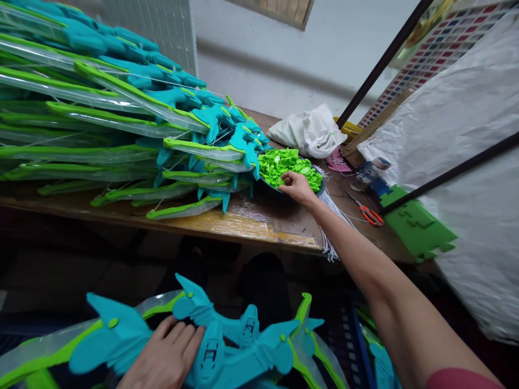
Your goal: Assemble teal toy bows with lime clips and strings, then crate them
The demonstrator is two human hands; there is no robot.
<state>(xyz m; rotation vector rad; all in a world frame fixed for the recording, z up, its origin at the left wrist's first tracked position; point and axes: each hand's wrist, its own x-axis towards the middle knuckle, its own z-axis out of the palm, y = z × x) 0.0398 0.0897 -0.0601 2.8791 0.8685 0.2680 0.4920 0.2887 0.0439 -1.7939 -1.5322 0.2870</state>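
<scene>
In the head view, my left hand lies low in front of me, its fingers closed over the teal middle part of a toy bow. Another teal-and-green bow lies just behind it. My right hand reaches to a dark bowl on the table. Its fingers are bent together at the bright green plastic pieces that fill the bowl. What sits between those fingertips is too small to make out.
A tall stack of teal-and-green bows covers the table's left side. Right of the bowl are white strings, orange-handled scissors and a green foam mat. A white bag sits behind. Dark poles slant at right.
</scene>
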